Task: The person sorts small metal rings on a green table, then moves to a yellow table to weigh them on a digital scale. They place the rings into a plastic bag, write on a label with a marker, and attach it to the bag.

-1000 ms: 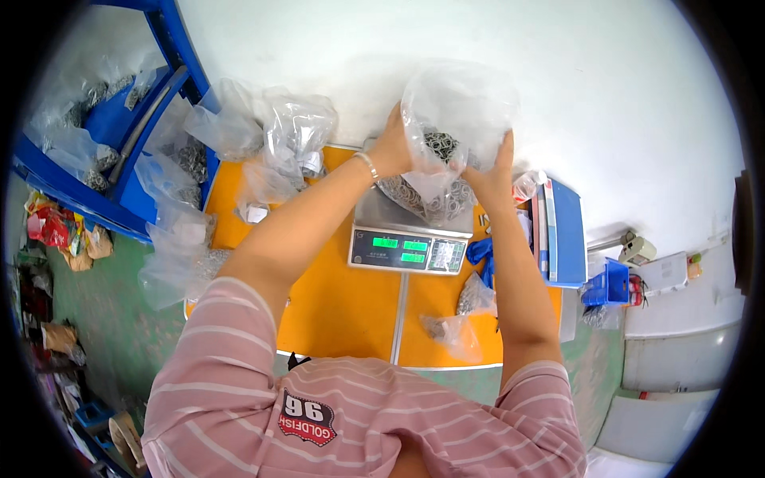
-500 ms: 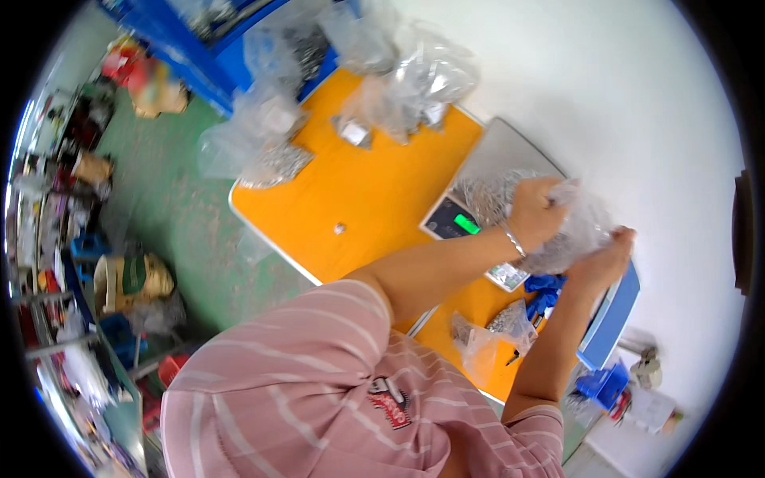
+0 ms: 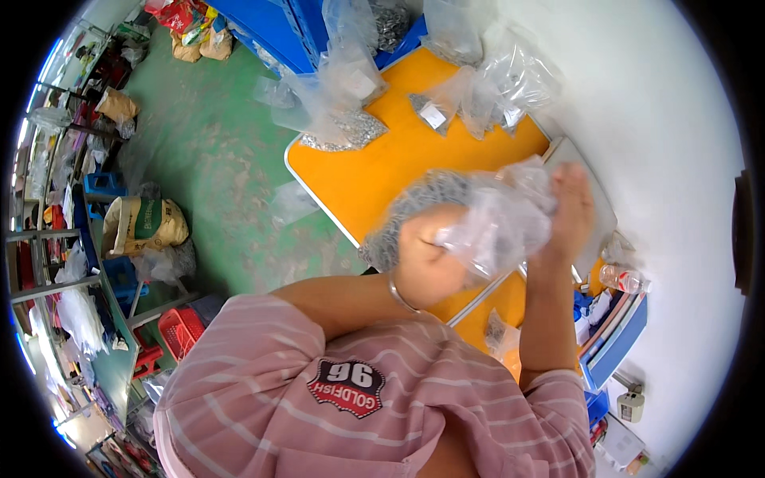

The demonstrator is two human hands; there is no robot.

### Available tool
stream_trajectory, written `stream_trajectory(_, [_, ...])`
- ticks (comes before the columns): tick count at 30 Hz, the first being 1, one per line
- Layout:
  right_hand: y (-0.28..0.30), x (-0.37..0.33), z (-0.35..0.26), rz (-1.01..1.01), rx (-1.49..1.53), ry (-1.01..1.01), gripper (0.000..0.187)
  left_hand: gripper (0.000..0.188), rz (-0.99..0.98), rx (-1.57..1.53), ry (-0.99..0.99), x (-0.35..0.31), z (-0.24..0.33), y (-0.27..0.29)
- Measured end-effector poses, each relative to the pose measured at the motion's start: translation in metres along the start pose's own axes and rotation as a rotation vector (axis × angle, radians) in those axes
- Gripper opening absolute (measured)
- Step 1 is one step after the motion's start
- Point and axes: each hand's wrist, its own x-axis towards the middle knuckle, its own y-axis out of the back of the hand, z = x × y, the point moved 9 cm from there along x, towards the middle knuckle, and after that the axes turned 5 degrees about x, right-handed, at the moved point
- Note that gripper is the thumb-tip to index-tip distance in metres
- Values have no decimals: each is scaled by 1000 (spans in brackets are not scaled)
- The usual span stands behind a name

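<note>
A clear plastic bag (image 3: 498,227) bulging with small silvery metal parts (image 3: 434,191) hangs over the orange table (image 3: 382,167). My left hand (image 3: 430,259), with a bracelet at the wrist, is closed in a fist round the bag's gathered neck. The full part of the bag lies beyond and to the left of this fist. At the loose, crumpled end of the bag is my right hand (image 3: 570,211), raised and blurred by motion; whether its fingers grip the plastic is unclear. Behind the right hand, the scale's grey platform (image 3: 594,171) shows in part.
Several clear bags of metal parts (image 3: 347,131) stand along the table's far side, below a blue rack (image 3: 279,32). A blue file holder (image 3: 617,342) and a plastic bottle (image 3: 624,279) are at the right, by the white wall. Shelving (image 3: 56,291) and a red basket (image 3: 181,331) stand left.
The filled bag has come off the scale and moved left over the table, with my left hand holding it. My right hand has moved up along the bag's loose end. The view has shifted.
</note>
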Motion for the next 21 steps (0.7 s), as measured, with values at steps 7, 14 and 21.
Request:
stream_trajectory(7, [-124, 20, 70, -279, -326, 144, 35, 29, 460, 176, 264, 13, -49, 117])
stream_trajectory(14, [-68, 43, 116, -132, -279, 217, 18, 27, 569, 342, 387, 42, -104, 186])
stream_trajectory(21, [44, -77, 286, -505, -1074, -277, 40, 28, 754, -141, 634, 75, -144, 239])
